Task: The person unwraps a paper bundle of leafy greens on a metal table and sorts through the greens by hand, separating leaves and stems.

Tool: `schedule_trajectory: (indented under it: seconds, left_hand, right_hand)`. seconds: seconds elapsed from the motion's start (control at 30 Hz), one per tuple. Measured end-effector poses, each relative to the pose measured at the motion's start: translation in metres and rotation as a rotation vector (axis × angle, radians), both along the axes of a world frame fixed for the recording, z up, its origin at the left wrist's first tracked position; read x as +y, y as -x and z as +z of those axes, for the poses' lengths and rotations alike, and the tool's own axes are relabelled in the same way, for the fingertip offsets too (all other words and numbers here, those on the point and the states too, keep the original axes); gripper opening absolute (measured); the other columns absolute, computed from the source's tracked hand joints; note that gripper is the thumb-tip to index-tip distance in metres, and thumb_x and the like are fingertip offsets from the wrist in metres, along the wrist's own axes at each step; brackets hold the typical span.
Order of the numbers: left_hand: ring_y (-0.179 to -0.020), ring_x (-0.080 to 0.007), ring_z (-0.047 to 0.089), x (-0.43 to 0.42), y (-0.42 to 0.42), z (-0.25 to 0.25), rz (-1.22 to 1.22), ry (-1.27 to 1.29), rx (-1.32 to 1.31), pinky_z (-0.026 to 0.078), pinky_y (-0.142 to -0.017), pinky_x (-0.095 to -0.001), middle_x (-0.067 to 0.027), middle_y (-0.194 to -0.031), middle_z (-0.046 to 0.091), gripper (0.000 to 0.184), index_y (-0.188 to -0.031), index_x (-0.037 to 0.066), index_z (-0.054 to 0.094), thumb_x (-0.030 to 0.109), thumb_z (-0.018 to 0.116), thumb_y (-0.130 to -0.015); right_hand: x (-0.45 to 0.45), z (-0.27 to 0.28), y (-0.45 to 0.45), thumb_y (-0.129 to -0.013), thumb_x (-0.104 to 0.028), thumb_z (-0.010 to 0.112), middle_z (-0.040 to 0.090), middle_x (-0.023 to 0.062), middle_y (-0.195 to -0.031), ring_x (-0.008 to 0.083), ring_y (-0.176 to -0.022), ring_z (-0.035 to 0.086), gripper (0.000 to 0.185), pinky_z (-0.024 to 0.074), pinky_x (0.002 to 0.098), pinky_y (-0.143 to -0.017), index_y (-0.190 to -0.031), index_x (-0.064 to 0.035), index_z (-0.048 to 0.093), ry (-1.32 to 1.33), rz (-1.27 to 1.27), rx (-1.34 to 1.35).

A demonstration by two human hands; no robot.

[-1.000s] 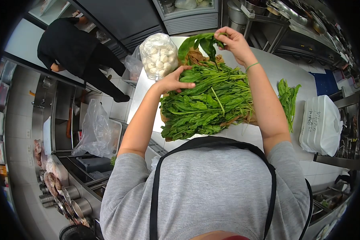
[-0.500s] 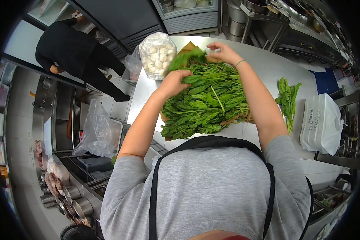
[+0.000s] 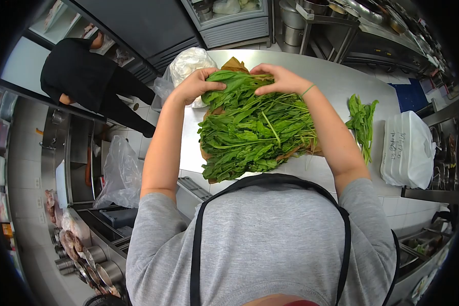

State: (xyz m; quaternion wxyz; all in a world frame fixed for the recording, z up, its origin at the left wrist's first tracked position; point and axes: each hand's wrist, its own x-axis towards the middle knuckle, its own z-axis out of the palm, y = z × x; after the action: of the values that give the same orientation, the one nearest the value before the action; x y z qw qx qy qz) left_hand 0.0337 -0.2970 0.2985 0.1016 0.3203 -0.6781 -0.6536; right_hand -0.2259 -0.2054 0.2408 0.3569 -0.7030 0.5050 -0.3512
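Observation:
A broad pile of long-stemmed leafy greens [image 3: 260,130] lies on brown paper [image 3: 235,65] on the steel table, leaves to the left and stems to the right. Along its far edge, my left hand [image 3: 195,85] is closed round the leafy end of a bunch, thumb on top. My right hand [image 3: 280,80], with a thin green band at the wrist, curls over the same bunch's stem end; its fingertips are partly hidden. Just beyond my left hand stands a clear plastic bag of white pieces [image 3: 191,62], partly covered by that hand.
A smaller bunch of greens [image 3: 362,120] lies at the table's right side, beside stacked white lidded containers [image 3: 395,148] with handwriting. At the left, a person in black [image 3: 81,66] leans into an open fridge. A crumpled plastic bag [image 3: 120,173] hangs nearby.
My left hand has moved away and left, closing on the leafy end of a bunch. The loose greens that were blurred in motion now lie along the far edge. My right hand has come down onto the stems.

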Motion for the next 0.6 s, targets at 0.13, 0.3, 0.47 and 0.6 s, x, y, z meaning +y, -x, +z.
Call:
schedule_trajectory:
  seconds: [0.13, 0.3, 0.47, 0.6]
  left_hand:
    - [-0.089, -0.0101, 0.06, -0.006, -0.002, 0.011, -0.051, 0.034, -0.044, 0.047, -0.084, -0.0253, -0.0027, -0.1, 0.065, 0.033, -0.108, 0.005, 0.062, 0.008, 0.071, -0.077]
    - [-0.109, -0.0218, 0.055, 0.01, -0.008, 0.016, -0.059, 0.629, -0.228, 0.04, -0.097, -0.0371, -0.0144, -0.12, 0.056, 0.072, -0.128, 0.005, 0.048, 0.031, 0.079, -0.069]
    - [-0.127, -0.029, 0.038, 0.057, 0.033, 0.024, -0.041, 1.523, -0.368, 0.022, -0.105, -0.0588, -0.0168, -0.134, 0.042, 0.101, -0.143, 0.016, 0.025, 0.048, 0.077, -0.063]
    - [-0.115, -0.0283, 0.051, 0.052, 0.053, -0.009, -0.232, 1.488, -0.612, 0.03, -0.101, -0.0577, -0.0151, -0.116, 0.057, 0.079, -0.138, 0.016, 0.033, 0.043, 0.07, -0.074]
  right_hand:
    - [-0.005, -0.016, -0.02, -0.078, -0.032, 0.071, 0.063, 0.012, -0.103, 0.0275, -0.097, 0.059, 0.041, 0.045, 0.0363, -0.086, -0.107, -0.0056, 0.06, 0.13, -0.054, 0.192]
    - [-0.002, -0.013, -0.025, -0.084, -0.023, 0.065, 0.063, 0.0149, -0.09, 0.0283, -0.082, 0.059, 0.026, 0.0449, 0.039, -0.074, -0.1, -0.0029, 0.06, 0.103, -0.077, 0.283]
    - [-0.002, -0.015, -0.028, -0.083, -0.02, 0.065, 0.063, 0.0155, -0.091, 0.0301, -0.085, 0.06, 0.026, 0.0459, 0.0385, -0.076, -0.1, -0.0013, 0.06, 0.108, -0.065, 0.239]
    - [0.0, -0.015, -0.026, -0.081, -0.021, 0.066, 0.063, 0.0156, -0.096, 0.0309, -0.093, 0.059, 0.028, 0.046, 0.0386, -0.08, -0.101, -0.0011, 0.059, 0.156, -0.053, 0.242]
